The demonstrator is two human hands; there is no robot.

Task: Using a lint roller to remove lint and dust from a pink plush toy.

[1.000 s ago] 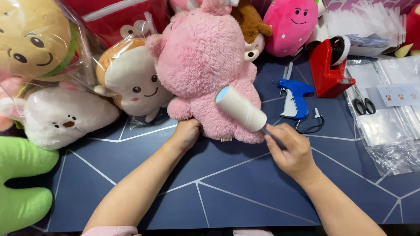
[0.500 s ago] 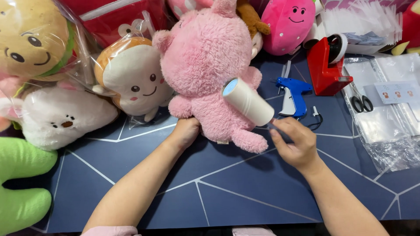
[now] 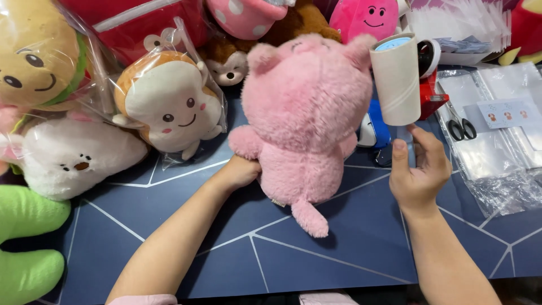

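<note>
A fluffy pink plush toy (image 3: pixel 305 118) stands upright with its back to me on the dark blue table (image 3: pixel 339 243), its tail hanging low. My left hand (image 3: pixel 240 172) grips the toy's lower left side. My right hand (image 3: pixel 418 169) holds the handle of a lint roller (image 3: pixel 395 79), whose pale roll stands upright just to the right of the toy's head, apart from the fur.
Bagged plush toys crowd the left: a toast-shaped one (image 3: pixel 169 107), a white one (image 3: pixel 73 158), a green one (image 3: pixel 28 243). Behind sit more plushes (image 3: pixel 367 17). To the right lie scissors (image 3: pixel 460 127), clear bags (image 3: pixel 497 147), a red tape dispenser (image 3: pixel 432 85) and a blue tool (image 3: pixel 375 127).
The pink toy has been lifted from leaning back to standing upright. My right hand raised the lint roller from the toy's lower body up and to the right, turning it vertical.
</note>
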